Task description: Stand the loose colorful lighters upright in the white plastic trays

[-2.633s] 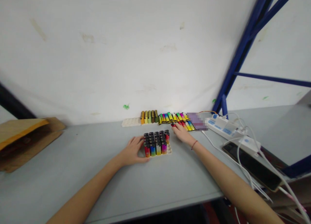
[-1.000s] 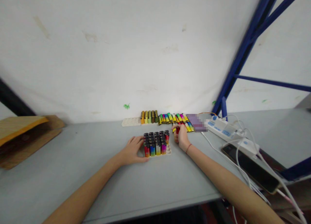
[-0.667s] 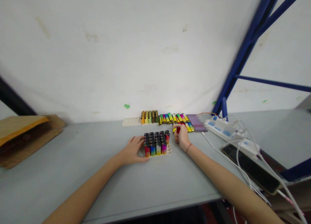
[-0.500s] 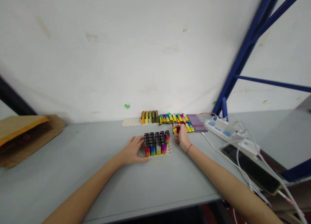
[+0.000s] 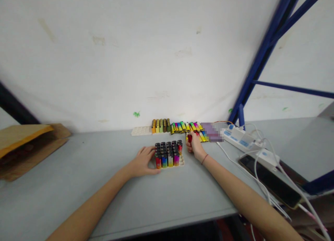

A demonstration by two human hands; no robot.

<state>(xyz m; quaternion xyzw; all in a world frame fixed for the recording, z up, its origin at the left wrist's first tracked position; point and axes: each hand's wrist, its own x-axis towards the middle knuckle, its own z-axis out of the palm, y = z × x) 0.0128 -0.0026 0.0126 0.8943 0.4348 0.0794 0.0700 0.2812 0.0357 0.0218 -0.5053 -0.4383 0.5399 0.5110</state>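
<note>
Several multicoloured lighters [image 5: 164, 160] with black tops stand upright in rows in a white holed tray [image 5: 182, 161] in the middle of the table. At the tray's left side rests my left hand [image 5: 142, 163], open, its thumb along the front edge and its fingers stretched towards the back left corner. My right hand [image 5: 194, 147] is closed around a red lighter [image 5: 190, 138], whose lower part the fingers hide. It is just right of the tray, in front of colourful lighters [image 5: 186, 126] lying side by side in a row.
By the wall, yellow and green lighters [image 5: 160, 126] stand beside a white holed tray [image 5: 141, 131]. A pixelated purple item [image 5: 212, 132], a white power strip [image 5: 250, 145], cables and a phone [image 5: 270, 180] lie to the right. A brown paper bag [image 5: 31, 147] sits at the left.
My right hand has shifted very slightly, with the red lighter still in it. My left hand and the tray stay in place.
</note>
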